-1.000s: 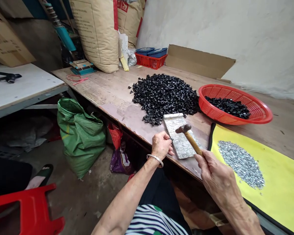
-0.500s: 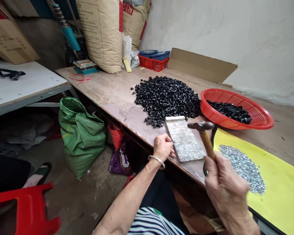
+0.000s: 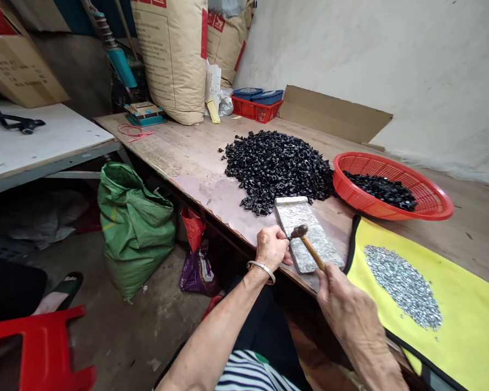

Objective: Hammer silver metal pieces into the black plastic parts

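- Wooden-handled hammer (image 3: 313, 252): located above the metal slab (image 3: 321, 240), at the near edge of the table (image 3: 195, 146). Your right hand (image 3: 348, 297) is closed round the lower handle.
- Left hand (image 3: 272, 245): your thumb and fingers are pinched on a small dark part (image 3: 289, 238) at the slab's left edge. Your two hands are apart from each other.
- Contact: the hammer head is right beside the part; whether they touch, you cannot confirm from this view.
- Risk, fingers: your left fingertips are close to the head. A stroke landing slightly left could strike them.
- Risk, part: it sits at the edge, not mid-slab. A loose pinch or an off-centre blow could tip it or send it off the table.
- Risk, slab: edge blows might shift it, if it is not fixed; no fastening is visible.
- Direction, hammer: the handle's long axis runs from your right hand forward and to the left; the head lies across it, one end pointing left towards the part.
- Direction, slab: its long axis runs from near you towards the black pile (image 3: 281, 168), leaning left at the far end.
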